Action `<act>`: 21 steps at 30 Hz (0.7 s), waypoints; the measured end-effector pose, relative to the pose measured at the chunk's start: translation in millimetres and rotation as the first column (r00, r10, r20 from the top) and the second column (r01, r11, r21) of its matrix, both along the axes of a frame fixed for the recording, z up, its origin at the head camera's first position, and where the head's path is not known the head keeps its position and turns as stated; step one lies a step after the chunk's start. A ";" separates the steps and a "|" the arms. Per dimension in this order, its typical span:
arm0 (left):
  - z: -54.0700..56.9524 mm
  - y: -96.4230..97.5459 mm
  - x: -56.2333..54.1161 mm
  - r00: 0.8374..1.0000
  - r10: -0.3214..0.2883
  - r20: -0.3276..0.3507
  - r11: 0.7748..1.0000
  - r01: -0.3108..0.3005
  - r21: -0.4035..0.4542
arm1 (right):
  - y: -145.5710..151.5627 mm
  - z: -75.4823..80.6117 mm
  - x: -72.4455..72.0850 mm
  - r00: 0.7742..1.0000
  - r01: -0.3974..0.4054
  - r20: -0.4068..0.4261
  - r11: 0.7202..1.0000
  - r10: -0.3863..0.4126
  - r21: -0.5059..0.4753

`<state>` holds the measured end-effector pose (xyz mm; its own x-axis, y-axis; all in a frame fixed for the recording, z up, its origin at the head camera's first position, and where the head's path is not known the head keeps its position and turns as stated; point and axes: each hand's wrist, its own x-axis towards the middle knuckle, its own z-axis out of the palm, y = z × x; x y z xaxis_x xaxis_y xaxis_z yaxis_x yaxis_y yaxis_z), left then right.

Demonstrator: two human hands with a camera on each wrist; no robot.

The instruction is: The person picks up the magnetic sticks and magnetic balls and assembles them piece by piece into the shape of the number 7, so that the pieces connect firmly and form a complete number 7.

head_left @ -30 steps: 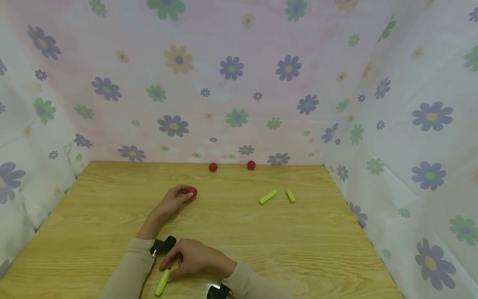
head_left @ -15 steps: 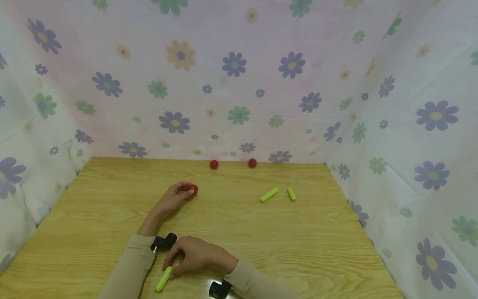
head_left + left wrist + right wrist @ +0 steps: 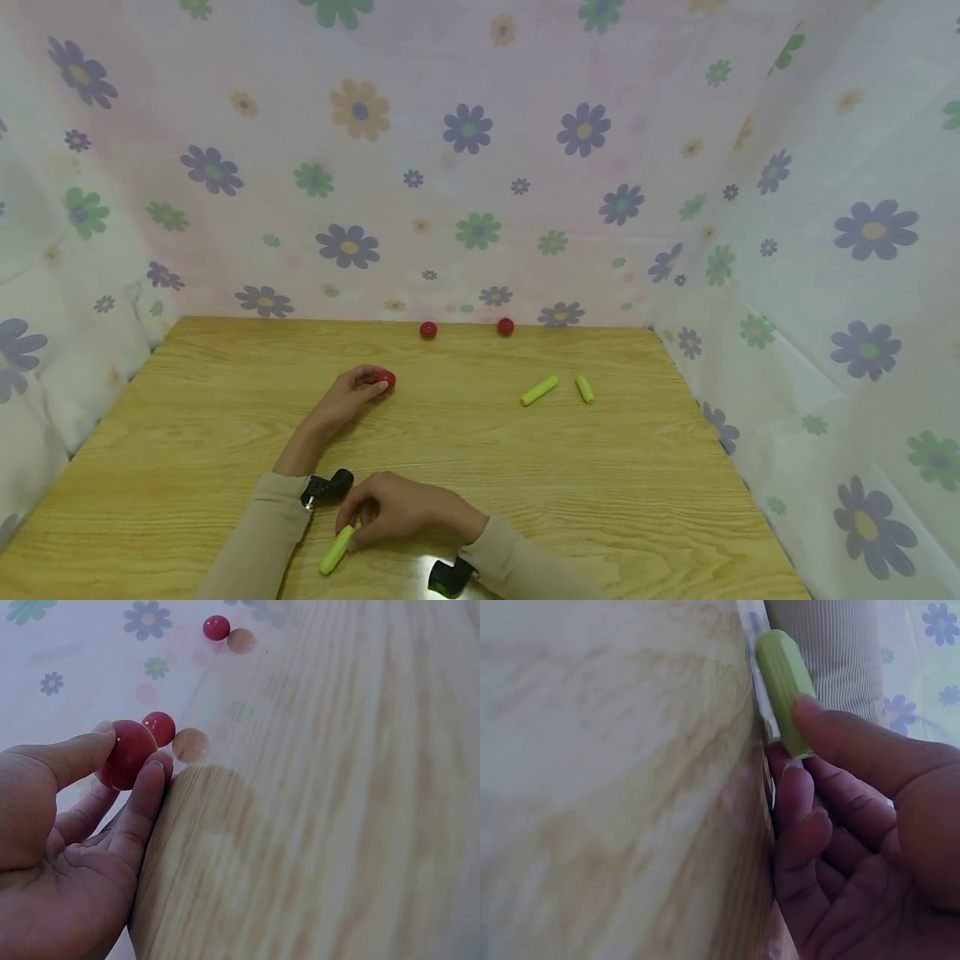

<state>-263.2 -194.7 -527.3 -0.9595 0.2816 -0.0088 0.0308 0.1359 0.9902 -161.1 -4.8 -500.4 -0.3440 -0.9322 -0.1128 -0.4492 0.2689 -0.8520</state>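
Observation:
My left hand (image 3: 351, 397) pinches a glossy red ball (image 3: 386, 379) between thumb and fingertips, left of the table's middle. In the left wrist view the thumb presses one side of that ball (image 3: 129, 759) and fingers bear on the other, low by the wood surface. Close to the front edge, my right hand (image 3: 405, 507) pinches one end of a short yellow-green stick (image 3: 337, 550); its other end points toward the person. The right wrist view shows the stick's (image 3: 781, 682) flat-sided body and blunt tip, with the thumb lying along its near end.
Two more red balls, one left (image 3: 428, 330) and one right (image 3: 506, 327), rest at the table's back edge. Two yellow-green sticks, one longer (image 3: 539, 391) and one shorter (image 3: 584, 389), lie right of centre. Flowered cloth (image 3: 480, 167) surrounds the wooden table (image 3: 600, 483).
My right hand has shifted slightly right and away from the front edge, taking the yellow-green stick along. The left hand and its red ball stay in place.

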 end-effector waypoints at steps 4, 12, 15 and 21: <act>0.1 0.5 -0.4 1.000 0.000 0.006 1.000 0.000 0.016 | 6.3 -0.4 -4.4 1.000 0.006 0.031 1.000 -0.005 -0.022; -0.8 1.2 0.7 1.000 0.010 -0.005 1.000 -0.010 0.022 | 27.4 -0.6 -15.9 0.988 0.084 0.133 0.995 -0.076 -0.050; 0.0 1.9 1.3 1.000 0.018 -0.002 0.999 -0.018 0.029 | 35.7 -2.3 -21.8 0.984 0.113 0.148 0.992 -0.103 -0.060; 0.3 3.7 1.8 0.999 0.036 0.021 0.999 -0.036 0.040 | 51.6 -6.2 -33.1 0.968 0.173 0.199 0.982 -0.155 -0.080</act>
<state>-261.4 -191.0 -527.0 -0.9687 0.2474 -0.0182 0.0061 0.0968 0.9953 -194.2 46.8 -506.6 -0.4738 -0.8745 -0.1039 -0.2324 0.2379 -0.9431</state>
